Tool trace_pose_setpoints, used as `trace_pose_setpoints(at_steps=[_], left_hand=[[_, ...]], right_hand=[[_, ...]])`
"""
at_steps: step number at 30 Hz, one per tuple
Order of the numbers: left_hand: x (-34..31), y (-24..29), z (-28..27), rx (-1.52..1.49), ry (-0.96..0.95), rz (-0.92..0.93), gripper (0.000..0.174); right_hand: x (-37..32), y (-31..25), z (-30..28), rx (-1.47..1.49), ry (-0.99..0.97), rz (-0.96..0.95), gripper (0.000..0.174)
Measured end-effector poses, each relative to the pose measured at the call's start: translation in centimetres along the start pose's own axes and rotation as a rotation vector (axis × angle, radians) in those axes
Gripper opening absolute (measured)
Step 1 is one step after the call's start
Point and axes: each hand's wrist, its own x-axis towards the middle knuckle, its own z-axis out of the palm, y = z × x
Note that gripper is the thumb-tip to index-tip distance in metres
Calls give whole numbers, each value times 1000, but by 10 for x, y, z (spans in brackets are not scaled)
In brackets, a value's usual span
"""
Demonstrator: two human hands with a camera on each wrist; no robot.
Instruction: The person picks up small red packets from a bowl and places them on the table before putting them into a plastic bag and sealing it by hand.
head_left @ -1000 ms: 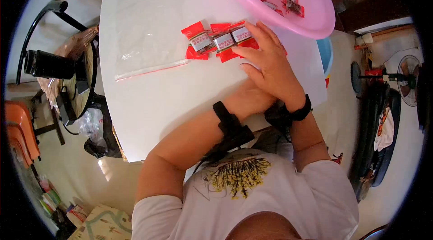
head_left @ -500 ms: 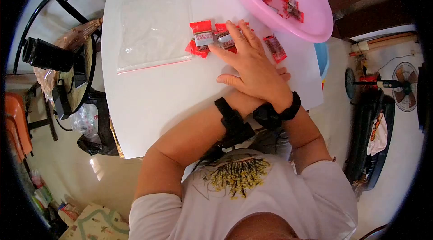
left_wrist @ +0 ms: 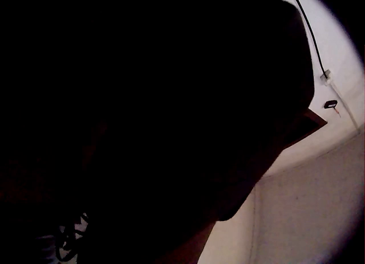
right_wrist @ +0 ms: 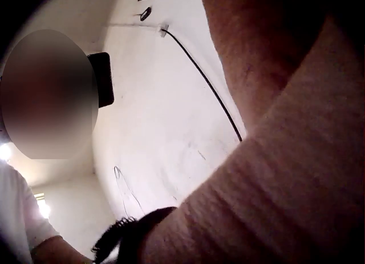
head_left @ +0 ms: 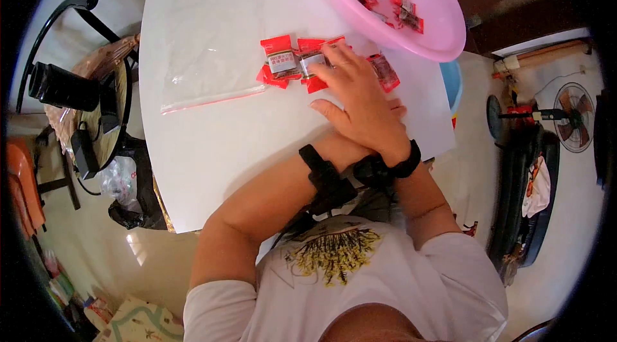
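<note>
Several red snack packets (head_left: pixel 283 62) with white labels lie in a row on the white table (head_left: pixel 225 149). My right hand (head_left: pixel 335 67) lies over the right end of that row, its fingers resting on the packets. One more red packet (head_left: pixel 384 72) lies just right of that hand. My left hand is tucked under the right hand, with only some fingertips (head_left: pixel 398 109) showing, so its pose is unclear. The left wrist view is almost black, and the right wrist view shows only a forearm and a wall.
A clear zip bag (head_left: pixel 212 40) with a red seal lies flat left of the packets. A pink basin (head_left: pixel 443 20) holding more red packets sits at the far right corner. A blue bucket (head_left: pixel 452 81) stands below the table edge, and a black device (head_left: pixel 61 88) rests on a round stand at left.
My right hand slid left along the row, uncovering one packet at its right side. Its fingers now bend a little over the packets. The left hand stayed underneath.
</note>
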Motion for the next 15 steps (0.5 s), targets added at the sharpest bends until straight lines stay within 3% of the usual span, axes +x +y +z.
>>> trace_pose_setpoints(at_steps=[5, 9, 12, 15], left_hand=[[-2, 15, 12, 176, 61, -72, 60], [4, 6, 8, -344, 114, -10, 61], [3, 9, 17, -300, 157, -27, 46], [4, 33, 35, 753, 32, -79, 44]], right_hand=[[-11, 13, 8, 71, 139, 154, 55], [-6, 5, 4, 190, 99, 222, 54], [-7, 3, 4, 258, 124, 214, 50], [-14, 19, -1, 114, 196, 184, 47]])
